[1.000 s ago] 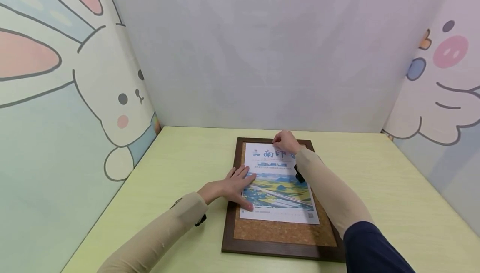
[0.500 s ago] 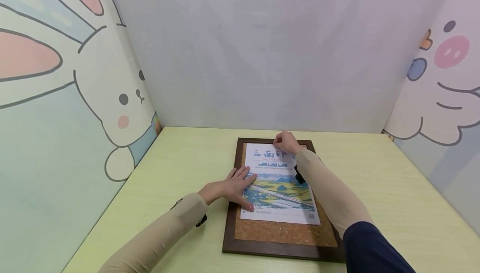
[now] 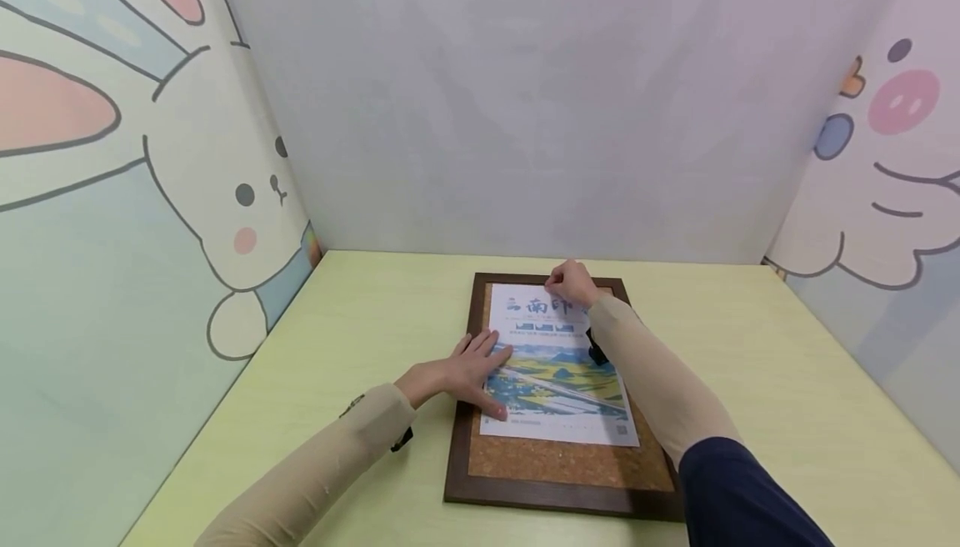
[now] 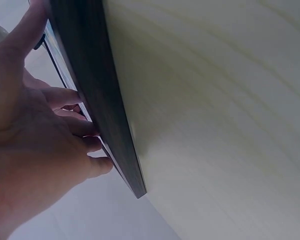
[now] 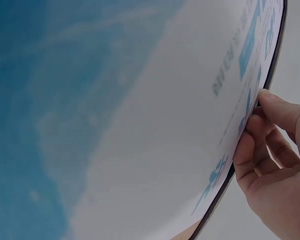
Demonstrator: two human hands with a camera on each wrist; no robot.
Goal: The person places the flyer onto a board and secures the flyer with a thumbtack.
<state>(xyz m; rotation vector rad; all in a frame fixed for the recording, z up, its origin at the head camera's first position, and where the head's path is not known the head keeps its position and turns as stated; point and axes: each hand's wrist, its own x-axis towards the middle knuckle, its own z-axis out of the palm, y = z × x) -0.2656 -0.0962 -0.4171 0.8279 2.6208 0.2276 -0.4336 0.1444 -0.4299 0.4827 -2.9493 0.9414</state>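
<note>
A printed poster (image 3: 558, 388) with blue lettering and a green and blue landscape lies on a brown-framed cork board (image 3: 555, 457). My left hand (image 3: 465, 376) rests with spread fingers across the board's left frame and the poster's left edge. In the left wrist view, the fingers (image 4: 65, 97) reach over the dark frame (image 4: 97, 85). My right hand (image 3: 573, 284) is at the poster's top edge, with thumb and forefinger together there. In the right wrist view, the right hand (image 5: 277, 150) pinches a small thing, mostly hidden; I cannot tell what it is.
The board lies on a pale yellow-green table (image 3: 375, 313). A plain whitish wall (image 3: 487, 113) stands behind it. Side walls carry a cartoon rabbit (image 3: 217, 155) on the left and a cartoon figure (image 3: 900, 163) on the right.
Both hands, the poster and the board stay in place. Only the head view shifts very slightly.
</note>
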